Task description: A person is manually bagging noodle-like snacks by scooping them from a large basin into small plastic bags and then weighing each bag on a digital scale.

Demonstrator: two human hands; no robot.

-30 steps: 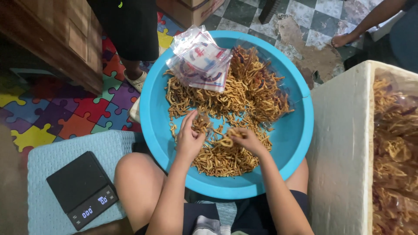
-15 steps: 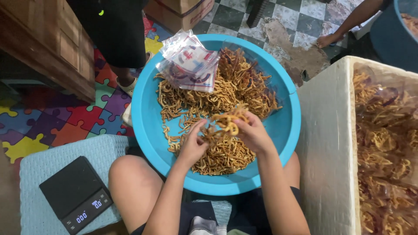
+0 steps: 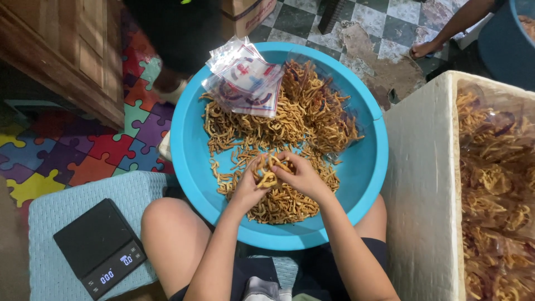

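A big blue basin (image 3: 368,167) rests on my lap, filled with golden fried snack sticks (image 3: 312,117). A stack of clear printed plastic bags (image 3: 245,78) lies on the snacks at the basin's far left. My left hand (image 3: 248,187) and my right hand (image 3: 301,175) are together above the near part of the basin. Both are closed around one bunch of snack sticks (image 3: 268,173), lifted a little above the heap.
A black digital kitchen scale (image 3: 99,248) sits on a light blue stool (image 3: 50,223) at my left. A white foam box (image 3: 423,184) of bagged snacks stands at my right. Another person's foot (image 3: 426,49) is at the far right, near a dark blue tub (image 3: 504,39).
My hands have gathered snack sticks from the heap and lifted them together into a bunch. The view has shifted slightly left.
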